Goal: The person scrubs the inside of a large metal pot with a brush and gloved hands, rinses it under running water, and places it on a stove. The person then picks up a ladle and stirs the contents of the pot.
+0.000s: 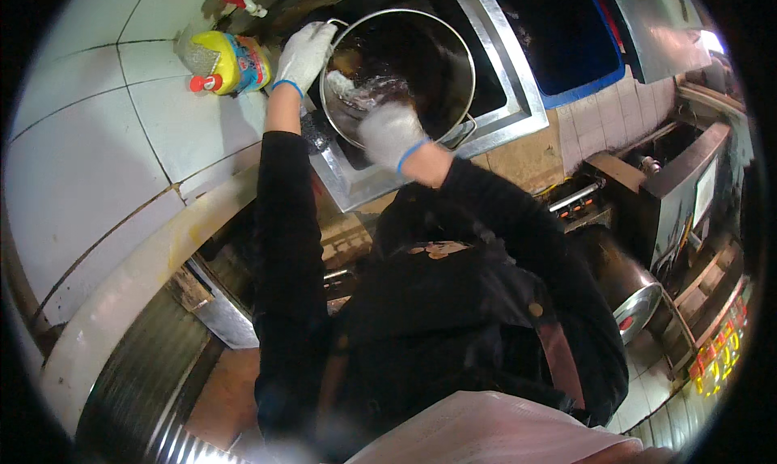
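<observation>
A wide, round metal pot with a dark interior stands in front of me. Shiny, wet-looking streaks and a pale lump show inside it on the left, too unclear to name. In a white knit glove with a blue cuff, my left hand grips the pot's left side at its wire handle. My right hand, gloved alike, reaches over the near rim into the pot. It is motion-blurred, and its fingers and anything in them cannot be made out. A second wire handle hangs free at the lower right.
The pot stands over a metal-framed dark recess. Left of it, a yellow bottle with a red cap sits on the white tiled counter. A blue-rimmed container is at upper right. A metal cylinder stands lower right.
</observation>
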Demonstrator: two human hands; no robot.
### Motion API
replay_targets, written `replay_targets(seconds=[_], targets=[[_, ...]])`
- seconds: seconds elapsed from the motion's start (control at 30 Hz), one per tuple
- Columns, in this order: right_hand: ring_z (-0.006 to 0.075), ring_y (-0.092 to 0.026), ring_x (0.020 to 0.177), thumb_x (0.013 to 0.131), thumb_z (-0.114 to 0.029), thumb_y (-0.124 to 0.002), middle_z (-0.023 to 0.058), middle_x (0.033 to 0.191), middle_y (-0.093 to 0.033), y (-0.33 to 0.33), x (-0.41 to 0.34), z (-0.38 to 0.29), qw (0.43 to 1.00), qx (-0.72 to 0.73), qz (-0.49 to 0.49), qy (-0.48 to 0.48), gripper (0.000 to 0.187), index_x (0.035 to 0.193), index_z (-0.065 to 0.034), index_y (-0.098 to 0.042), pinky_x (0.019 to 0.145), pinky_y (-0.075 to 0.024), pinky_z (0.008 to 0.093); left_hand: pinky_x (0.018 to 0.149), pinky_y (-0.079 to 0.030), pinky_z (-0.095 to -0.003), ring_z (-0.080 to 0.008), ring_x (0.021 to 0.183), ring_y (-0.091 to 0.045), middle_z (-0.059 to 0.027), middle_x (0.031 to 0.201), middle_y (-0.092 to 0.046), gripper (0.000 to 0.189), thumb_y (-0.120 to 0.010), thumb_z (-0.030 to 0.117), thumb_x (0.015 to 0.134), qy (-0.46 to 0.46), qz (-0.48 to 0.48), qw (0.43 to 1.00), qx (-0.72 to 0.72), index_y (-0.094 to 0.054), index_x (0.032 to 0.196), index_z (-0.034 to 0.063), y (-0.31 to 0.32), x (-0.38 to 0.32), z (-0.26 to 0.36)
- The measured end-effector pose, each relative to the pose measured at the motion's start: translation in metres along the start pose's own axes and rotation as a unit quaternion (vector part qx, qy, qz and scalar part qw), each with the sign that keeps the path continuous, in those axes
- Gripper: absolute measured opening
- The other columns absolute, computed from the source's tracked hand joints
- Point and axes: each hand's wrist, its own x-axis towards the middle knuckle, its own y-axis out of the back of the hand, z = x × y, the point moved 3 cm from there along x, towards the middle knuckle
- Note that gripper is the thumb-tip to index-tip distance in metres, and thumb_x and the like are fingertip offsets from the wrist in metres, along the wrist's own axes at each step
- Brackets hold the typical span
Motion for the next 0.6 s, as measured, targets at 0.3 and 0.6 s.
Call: replay_targets(seconds=[0.3, 0.6], targets=[[0.0364, -0.071, 0.091, 0.090, -0.032, -0.061, 0.0186, 0.096, -0.073, -0.190, 0.118, -0.105, 0.840, 0.529, 0.121, -0.007, 0.030, 0.100, -0.0065, -0.073, 0.078, -0.0550, 0.0460, 0.109, -0.044, -0.0439, -0.0404, 0.131, -0.056, -0.0257, 0.141, -0.057, 0.080, -0.058, 0.060, 0.092, 0.013, -0.037, 0.973, 0.229, -0.046, 0.147, 0.0034, -0.007, -0.019, 0.045], [0.0354, -0.067, 0.077, 0.085, -0.021, -0.063, 0.0178, 0.085, -0.067, -0.211, 0.099, -0.088, 0.923, 0.283, 0.249, 0.079, 0.025, 0.100, -0.0032, -0.071, 0.066, -0.0516, 0.0462, 0.105, -0.048, -0.0417, -0.0382, 0.127, -0.060, -0.0293, 0.137, -0.059, 0.091, -0.064, 0.059, 0.084, 0.029, -0.119, 0.967, 0.225, -0.042, 0.143, -0.0079, -0.002, -0.016, 0.050]])
